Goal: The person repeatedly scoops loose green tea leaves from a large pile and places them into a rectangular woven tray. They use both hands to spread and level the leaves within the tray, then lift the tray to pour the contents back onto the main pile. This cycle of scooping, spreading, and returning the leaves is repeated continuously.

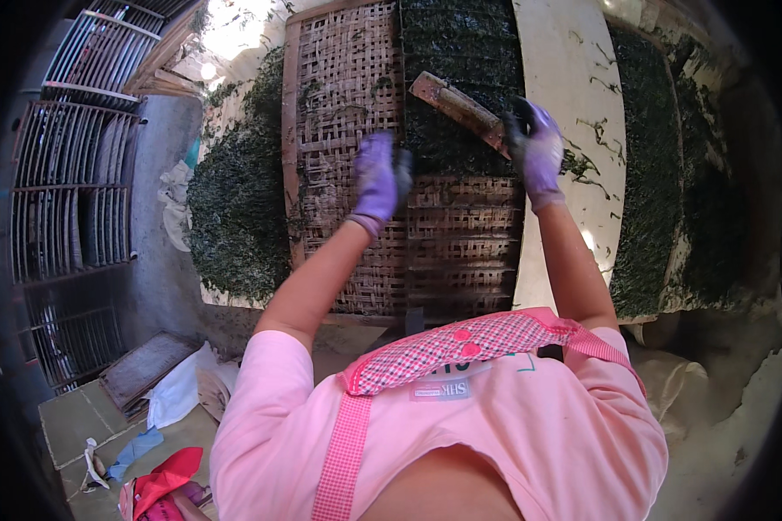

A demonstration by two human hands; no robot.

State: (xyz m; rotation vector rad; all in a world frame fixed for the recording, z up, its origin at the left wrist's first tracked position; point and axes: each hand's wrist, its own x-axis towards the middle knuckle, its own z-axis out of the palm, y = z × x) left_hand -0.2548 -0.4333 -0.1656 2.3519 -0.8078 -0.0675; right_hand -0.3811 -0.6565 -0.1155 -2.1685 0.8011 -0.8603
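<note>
My left hand (381,174), in a purple glove with dark fingers, is blurred over a woven bamboo tray (339,78) with wide gaps; it holds nothing that I can see. My right hand (537,146), gloved alike, grips the right end of a flat wooden board (459,107) with a handle strip along it. The board lies slantwise across dark green shredded leaves (456,39), which cover the upper part of a slatted, woven panel. Below them the panel's bare weave (463,228) shows. A few leaf shreds cling to the left tray.
A heap of green leaves (238,195) flanks the tray at left; more leaves (645,182) lie at right beyond a pale board (573,98) with scattered shreds. Barred metal racks (72,189) stand far left. Cloths (169,475) and a flat panel (146,371) lie lower left.
</note>
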